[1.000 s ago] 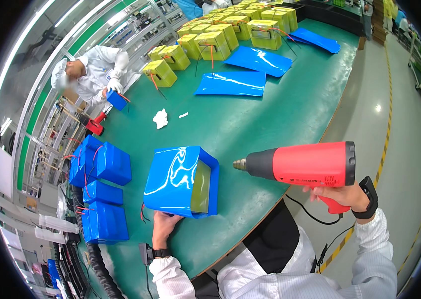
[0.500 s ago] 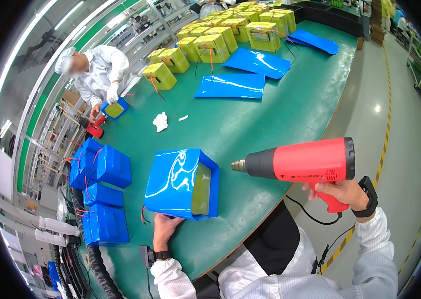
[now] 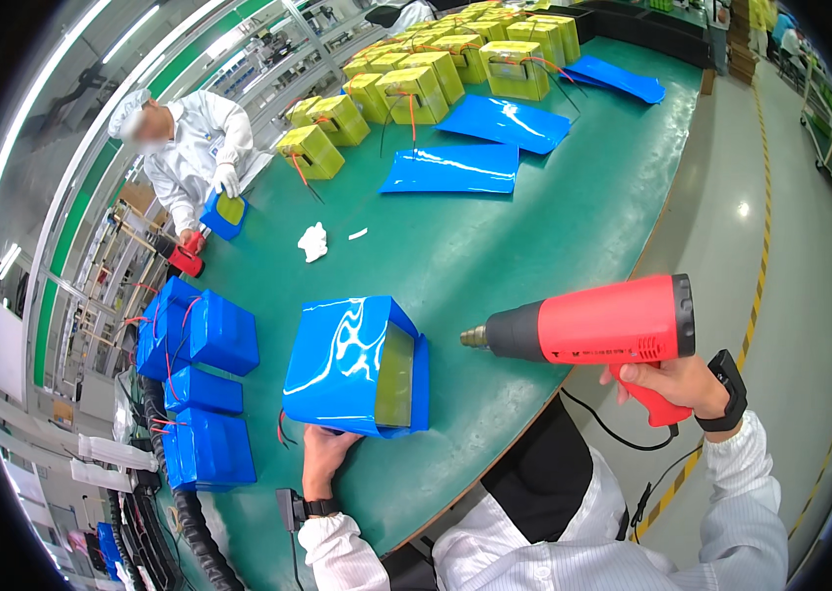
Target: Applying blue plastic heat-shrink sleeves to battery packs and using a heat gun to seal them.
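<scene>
A battery pack in a loose, shiny blue plastic sleeve [image 3: 337, 360] rests on the green table in front of me. Through the sleeve's open right end shows the pack's yellow-green side [image 3: 394, 379]. My left hand [image 3: 325, 453] grips the pack's near lower edge, its fingertips hidden beneath. Thin red and black wires stick out at the pack's left. My right hand [image 3: 677, 382] is closed round the handle of a red heat gun [image 3: 608, 320]. The gun's metal nozzle [image 3: 473, 337] points left at the sleeve's open end, a short gap away.
Several blue-wrapped packs [image 3: 224, 333] stand at the left. Rows of yellow-green packs [image 3: 416, 94] with wires fill the far side, near flat blue sleeves [image 3: 450, 169]. White crumpled scrap [image 3: 313, 242] lies mid-table. A co-worker [image 3: 190, 148] at far left holds another pack and red heat gun.
The upper rim of the sleeve's open end has drawn in slightly near the nozzle. Both my hands hold almost the same places, and the whole view has shifted a little.
</scene>
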Motion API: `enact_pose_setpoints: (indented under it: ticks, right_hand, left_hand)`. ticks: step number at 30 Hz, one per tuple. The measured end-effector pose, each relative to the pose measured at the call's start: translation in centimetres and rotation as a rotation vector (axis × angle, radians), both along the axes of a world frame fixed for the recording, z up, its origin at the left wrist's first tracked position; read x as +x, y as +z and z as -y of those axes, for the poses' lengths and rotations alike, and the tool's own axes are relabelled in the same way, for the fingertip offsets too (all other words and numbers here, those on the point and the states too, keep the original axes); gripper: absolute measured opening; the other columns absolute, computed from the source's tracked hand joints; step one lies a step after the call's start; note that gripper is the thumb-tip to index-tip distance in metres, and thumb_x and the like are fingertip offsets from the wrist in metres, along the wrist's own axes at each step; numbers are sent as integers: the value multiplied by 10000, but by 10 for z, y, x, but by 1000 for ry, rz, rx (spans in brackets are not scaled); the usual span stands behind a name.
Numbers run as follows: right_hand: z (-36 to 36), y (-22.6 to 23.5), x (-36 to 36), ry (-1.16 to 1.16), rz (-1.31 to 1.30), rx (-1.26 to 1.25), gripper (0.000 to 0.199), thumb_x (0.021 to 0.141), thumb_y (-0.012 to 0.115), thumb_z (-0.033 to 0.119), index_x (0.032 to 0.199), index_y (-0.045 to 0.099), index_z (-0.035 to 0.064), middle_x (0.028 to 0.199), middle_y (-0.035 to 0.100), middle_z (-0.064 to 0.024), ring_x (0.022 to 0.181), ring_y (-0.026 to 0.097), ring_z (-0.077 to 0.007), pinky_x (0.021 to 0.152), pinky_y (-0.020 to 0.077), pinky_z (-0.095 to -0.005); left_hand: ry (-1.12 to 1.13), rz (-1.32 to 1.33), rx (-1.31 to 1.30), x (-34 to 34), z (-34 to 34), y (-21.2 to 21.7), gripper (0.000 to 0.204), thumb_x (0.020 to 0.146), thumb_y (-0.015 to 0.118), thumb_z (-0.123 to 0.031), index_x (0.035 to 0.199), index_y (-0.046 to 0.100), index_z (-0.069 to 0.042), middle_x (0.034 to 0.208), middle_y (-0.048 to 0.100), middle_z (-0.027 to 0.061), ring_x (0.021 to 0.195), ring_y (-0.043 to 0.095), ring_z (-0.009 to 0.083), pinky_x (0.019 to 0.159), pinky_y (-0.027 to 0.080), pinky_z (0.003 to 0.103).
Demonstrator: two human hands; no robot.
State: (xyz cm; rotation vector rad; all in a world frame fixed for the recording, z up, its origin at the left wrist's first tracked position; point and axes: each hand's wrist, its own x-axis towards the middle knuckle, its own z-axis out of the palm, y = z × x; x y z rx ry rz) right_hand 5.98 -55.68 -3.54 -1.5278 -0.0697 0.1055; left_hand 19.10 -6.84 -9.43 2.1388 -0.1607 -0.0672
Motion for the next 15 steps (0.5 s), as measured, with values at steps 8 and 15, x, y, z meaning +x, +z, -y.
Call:
enact_pose_setpoints:
  ticks: [8, 15]
  right_hand:
    - [-2, -1, -10, 62, 21, 78, 327, 972, 693, 142, 1252, 598, 2, 991, 700, -109, 822, 689, -189, 677, 588, -322]
    - [-11, 5, -14, 22, -6, 135, 280, 964, 701, 126, 1208, 627, 10, 970, 697, -101, 801, 690, -187, 668, 584, -317]
  left_hand:
    - [21, -11, 26, 1, -1, -1, 267, 752, 862, -51, 983, 760, 38, 948, 775, 67, 852, 699, 119, 765, 559, 306]
    - [9, 9, 41, 1, -6, -3, 263, 757, 865, -62, 974, 759, 42, 933, 773, 59, 839, 696, 116, 761, 558, 302]
